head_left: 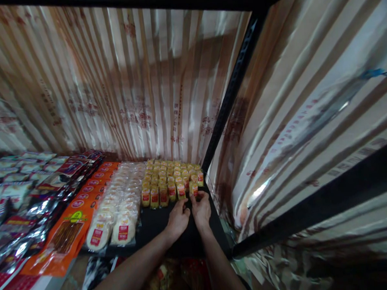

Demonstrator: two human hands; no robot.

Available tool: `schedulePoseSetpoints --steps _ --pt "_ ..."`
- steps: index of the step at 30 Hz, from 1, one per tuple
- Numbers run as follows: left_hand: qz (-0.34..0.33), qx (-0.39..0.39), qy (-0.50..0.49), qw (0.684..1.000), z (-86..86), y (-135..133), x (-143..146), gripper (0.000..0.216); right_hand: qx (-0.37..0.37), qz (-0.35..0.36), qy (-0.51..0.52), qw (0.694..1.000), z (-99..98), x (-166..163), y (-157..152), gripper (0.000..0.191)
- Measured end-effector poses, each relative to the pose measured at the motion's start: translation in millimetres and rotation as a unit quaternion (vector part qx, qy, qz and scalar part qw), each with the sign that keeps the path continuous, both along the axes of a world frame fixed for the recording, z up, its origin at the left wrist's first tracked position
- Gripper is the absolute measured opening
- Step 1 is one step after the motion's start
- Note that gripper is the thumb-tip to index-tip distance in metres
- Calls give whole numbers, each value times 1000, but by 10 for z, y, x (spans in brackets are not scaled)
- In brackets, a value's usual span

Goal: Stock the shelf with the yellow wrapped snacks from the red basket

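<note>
the black shelf (155, 227) bears small yellow packets (171, 183), seemingly red-labelled.

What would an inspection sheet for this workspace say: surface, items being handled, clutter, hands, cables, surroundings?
Surface: black shelf, holding packets in rows.
Job's things: small yellow packets with red labels, grouped at the shelf's right end.
Clutter: to their left, clear-wrapped pale round packs, orange bags and dark shiny packs.
Hands: right hand at the rightmost front yellow packet, left hand just beside; firmness of grip unclear.
Cables: none identifiable; blue strand at upper right.
Surroundings: striped printed sheeting, dark frame post.
</note>
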State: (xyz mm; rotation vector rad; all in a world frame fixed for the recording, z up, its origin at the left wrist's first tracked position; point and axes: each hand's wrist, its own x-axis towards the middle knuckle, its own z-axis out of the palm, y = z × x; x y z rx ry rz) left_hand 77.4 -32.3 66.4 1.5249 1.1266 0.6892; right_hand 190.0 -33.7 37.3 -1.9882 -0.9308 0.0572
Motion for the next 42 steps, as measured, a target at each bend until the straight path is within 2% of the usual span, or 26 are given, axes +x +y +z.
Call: schedulePoseSetpoints --steps 7,18,26,32,38,42 --pt "5 -3 15 1000 -10 72 45 41 38 23 -13 999 -113 3 209 28" --pt "13 -4 17 1000 -67 85 16 37 111 79 12 991 -332 11 172 32" --pt "2 6 16 1000 -92 50 -7 35 104 95 -24 990 -307 -45 131 35" --pt "12 -4 22 1000 -141 -149 -199 34 71 70 -44 994 -181 -166 -89 35" --pt "-7 -3 15 1000 -299 -354 -412 31 82 102 -29 991 -102 -478 -500 33" --pt "-25 14 17 999 -288 -517 -585 26 96 134 -11 986 -101 -737 -800 31"
